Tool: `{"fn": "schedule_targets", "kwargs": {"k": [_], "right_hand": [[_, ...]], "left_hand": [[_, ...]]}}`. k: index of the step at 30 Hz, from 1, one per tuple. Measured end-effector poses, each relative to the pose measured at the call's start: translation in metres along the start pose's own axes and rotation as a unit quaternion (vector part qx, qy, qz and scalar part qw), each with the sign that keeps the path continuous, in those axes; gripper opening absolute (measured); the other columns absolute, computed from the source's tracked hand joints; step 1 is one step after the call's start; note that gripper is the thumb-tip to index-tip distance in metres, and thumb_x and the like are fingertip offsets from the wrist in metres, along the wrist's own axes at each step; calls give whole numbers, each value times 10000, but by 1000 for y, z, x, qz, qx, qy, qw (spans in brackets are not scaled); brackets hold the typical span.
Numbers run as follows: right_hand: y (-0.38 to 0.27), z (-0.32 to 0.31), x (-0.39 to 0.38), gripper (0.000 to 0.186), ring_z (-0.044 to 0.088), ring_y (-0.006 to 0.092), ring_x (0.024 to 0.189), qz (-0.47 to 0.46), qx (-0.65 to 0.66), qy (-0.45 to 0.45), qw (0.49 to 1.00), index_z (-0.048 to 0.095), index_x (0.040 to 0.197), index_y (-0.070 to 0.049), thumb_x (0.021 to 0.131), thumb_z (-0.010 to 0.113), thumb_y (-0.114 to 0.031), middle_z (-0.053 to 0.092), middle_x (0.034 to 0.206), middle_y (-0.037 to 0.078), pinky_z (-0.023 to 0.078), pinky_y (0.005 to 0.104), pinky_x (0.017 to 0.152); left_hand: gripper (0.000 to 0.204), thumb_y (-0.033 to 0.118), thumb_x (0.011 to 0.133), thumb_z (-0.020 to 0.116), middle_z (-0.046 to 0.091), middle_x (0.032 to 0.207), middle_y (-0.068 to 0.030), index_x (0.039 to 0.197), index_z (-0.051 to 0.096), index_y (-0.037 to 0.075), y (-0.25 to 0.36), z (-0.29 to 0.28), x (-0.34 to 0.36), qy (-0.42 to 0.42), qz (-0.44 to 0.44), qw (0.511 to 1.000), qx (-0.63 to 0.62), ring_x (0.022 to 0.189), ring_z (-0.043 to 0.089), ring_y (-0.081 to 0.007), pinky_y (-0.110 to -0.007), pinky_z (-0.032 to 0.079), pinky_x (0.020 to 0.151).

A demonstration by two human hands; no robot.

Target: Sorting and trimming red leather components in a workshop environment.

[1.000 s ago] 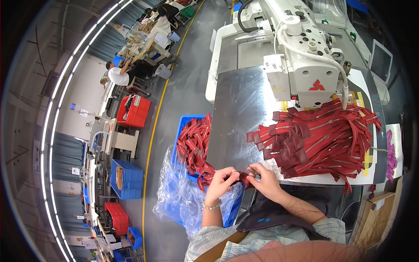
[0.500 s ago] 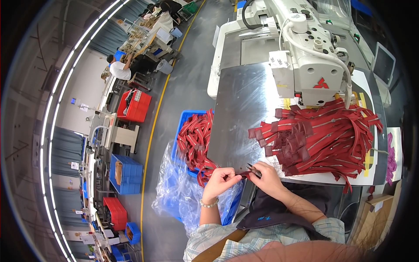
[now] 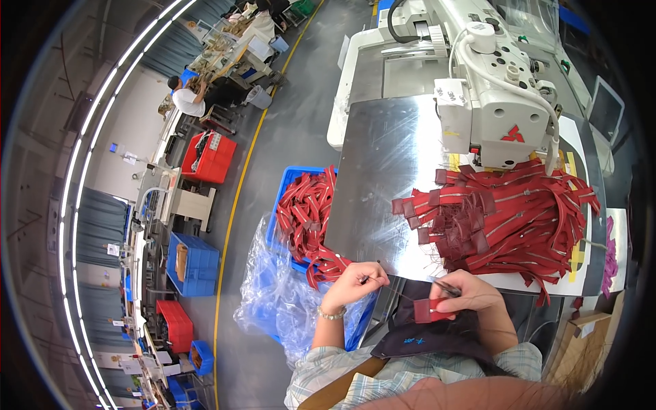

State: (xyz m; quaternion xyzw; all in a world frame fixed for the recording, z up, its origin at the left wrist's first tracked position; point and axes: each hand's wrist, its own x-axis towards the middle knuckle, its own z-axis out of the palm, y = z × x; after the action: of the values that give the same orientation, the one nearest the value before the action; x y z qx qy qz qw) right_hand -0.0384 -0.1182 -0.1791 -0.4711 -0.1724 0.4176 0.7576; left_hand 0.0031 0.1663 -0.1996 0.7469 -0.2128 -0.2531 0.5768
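Observation:
My left hand [image 3: 354,285] is closed in a pinch near the table's front edge. A thin dark thread [image 3: 398,292] runs from its fingers toward a red zipper piece [image 3: 425,311] with a dark red end tab. My right hand [image 3: 473,292] is closed round that zipper piece and also holds small dark thread snips [image 3: 447,289]. Beyond the right hand, a large pile of red zipper strips [image 3: 506,219] with dark red tabs lies on the metal table [image 3: 372,171]. More red zipper strips [image 3: 306,212] fill a blue crate [image 3: 279,198] to the left.
A white industrial sewing machine [image 3: 502,102] stands over the table's far side. Clear plastic sheeting [image 3: 266,294] hangs over the crate. A cardboard box [image 3: 581,342] is at the right. Across the aisle are red and blue bins [image 3: 195,263] and a seated person [image 3: 188,99].
My right hand has moved right and nearer to me, bringing the zipper piece and snips away from the left hand. A thread now stretches between them. The left hand has shifted slightly right.

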Motion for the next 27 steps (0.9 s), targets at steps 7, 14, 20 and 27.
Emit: {"fn": "schedule_targets", "kwargs": {"k": [7, 14, 20, 27], "right_hand": [[-15, 4, -17, 121, 520, 39, 544, -30, 17, 19, 999, 590, 833, 24, 774, 652, -61, 583, 660, 22, 369, 174, 477], [-8, 7, -15, 118, 516, 38, 519, -52, 46, 41, 997, 591, 807, 20, 754, 674, -46, 581, 634, 22, 365, 162, 455], [-6, 7, -16, 122, 512, 43, 508, -80, 106, 77, 988, 587, 783, 22, 722, 685, -14, 584, 635, 35, 386, 174, 446], [-6, 0, -25, 207, 525, 63, 518, -107, 145, 89, 980, 575, 867, 47, 699, 690, 8, 592, 667, 56, 392, 175, 435]], "left_hand": [[179, 149, 833, 605, 570, 724, -39, 776, 483, 30, -11, 7, 3, -139, -48, 989, 7, 708, 528, -86, -246, 416, 620], [159, 149, 790, 644, 547, 636, -26, 803, 535, 33, -26, 13, -1, -123, -49, 988, 76, 602, 509, -123, -263, 402, 559], [99, 106, 782, 630, 568, 655, -50, 785, 588, 16, -58, 3, -10, -121, -13, 991, 62, 594, 511, -143, -265, 416, 573], [122, 78, 770, 607, 560, 600, -43, 676, 564, 12, -71, -3, -31, 8, -103, 981, -161, 537, 492, -93, -236, 380, 504]]}}
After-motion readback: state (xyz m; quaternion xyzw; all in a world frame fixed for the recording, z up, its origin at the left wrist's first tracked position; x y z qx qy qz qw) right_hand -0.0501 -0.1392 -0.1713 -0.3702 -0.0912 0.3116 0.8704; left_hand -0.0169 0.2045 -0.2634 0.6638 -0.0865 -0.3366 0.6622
